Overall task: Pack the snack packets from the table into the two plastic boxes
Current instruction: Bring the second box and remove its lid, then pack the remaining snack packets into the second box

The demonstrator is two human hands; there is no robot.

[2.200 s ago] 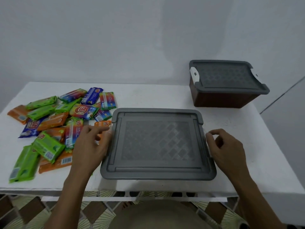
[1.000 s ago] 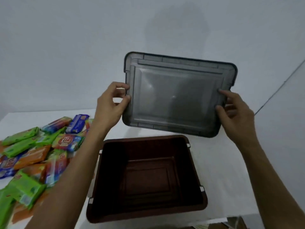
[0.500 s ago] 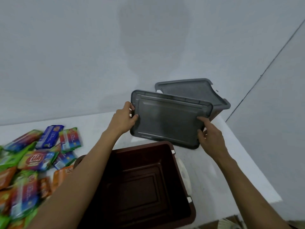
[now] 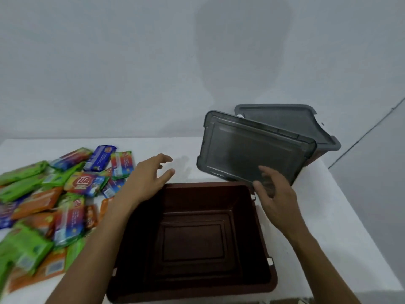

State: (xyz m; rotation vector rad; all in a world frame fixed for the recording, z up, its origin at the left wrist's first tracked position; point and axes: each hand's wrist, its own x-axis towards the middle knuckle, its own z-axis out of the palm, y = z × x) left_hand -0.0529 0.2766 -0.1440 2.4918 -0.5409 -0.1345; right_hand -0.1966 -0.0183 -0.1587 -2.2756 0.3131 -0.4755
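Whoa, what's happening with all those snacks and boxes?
Someone is getting ready to pack snacks. The near box sits open and empty in front of them. A grey lid leans against the far box, which is closed. The right hand is by the lid's lower edge, fingers loose. The left hand hovers open over the table, beside the packets. The packets lie in a heap on the left, and none is in the open box yet.

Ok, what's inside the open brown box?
The brown box holds nothing visible: bare floor, no snack packets. The left forearm covers its near-left corner, so that part is unseen.
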